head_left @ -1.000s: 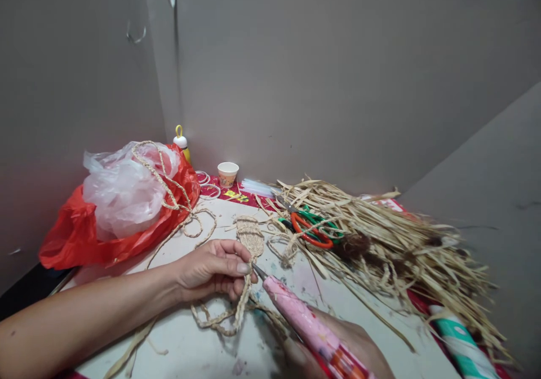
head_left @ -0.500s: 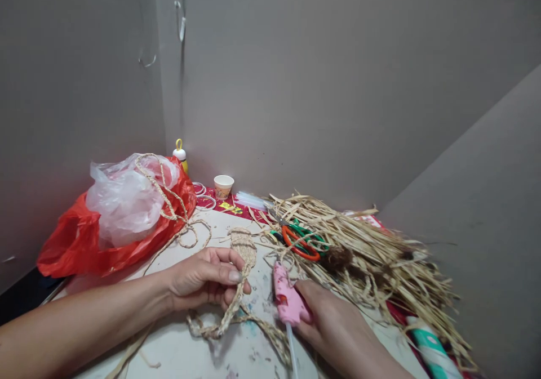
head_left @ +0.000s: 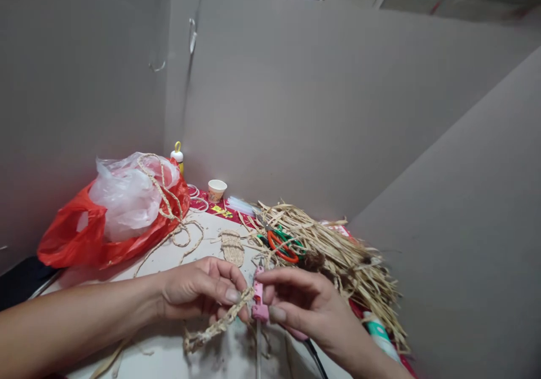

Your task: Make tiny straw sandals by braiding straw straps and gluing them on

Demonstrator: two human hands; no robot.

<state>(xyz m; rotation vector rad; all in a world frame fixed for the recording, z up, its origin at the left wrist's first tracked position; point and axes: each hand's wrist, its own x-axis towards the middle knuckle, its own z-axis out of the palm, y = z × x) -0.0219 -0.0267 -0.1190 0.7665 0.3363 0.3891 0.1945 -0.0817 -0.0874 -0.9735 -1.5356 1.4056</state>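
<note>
My left hand (head_left: 207, 289) pinches a braided straw cord (head_left: 220, 324) between thumb and fingers; the cord's free end slants down to the left. Close by on the right is a pink glue gun (head_left: 260, 310), with a clear glue stick (head_left: 258, 348) sticking out of its back. Over the gun hovers my right hand (head_left: 304, 303), index finger and thumb apart, partly hiding the handle. Whether a finger touches the gun I cannot tell. Just beyond my hands, a flat woven straw piece (head_left: 232, 248) with a rounded end lies on the white tabletop (head_left: 164, 356).
A big bundle of dry straw (head_left: 338, 244) lies on the right, with orange-handled scissors (head_left: 282, 248) against it. A red plastic bag (head_left: 71, 238) sits at left. Farther back are a paper cup (head_left: 217, 190), clear glue sticks (head_left: 240, 205) and a yellow-and-white bottle (head_left: 177, 156). Grey partitions enclose the table.
My right hand has loosened from its grip round the glue gun and shifted left. The braid has come away from the woven piece toward me. The view has tilted up.
</note>
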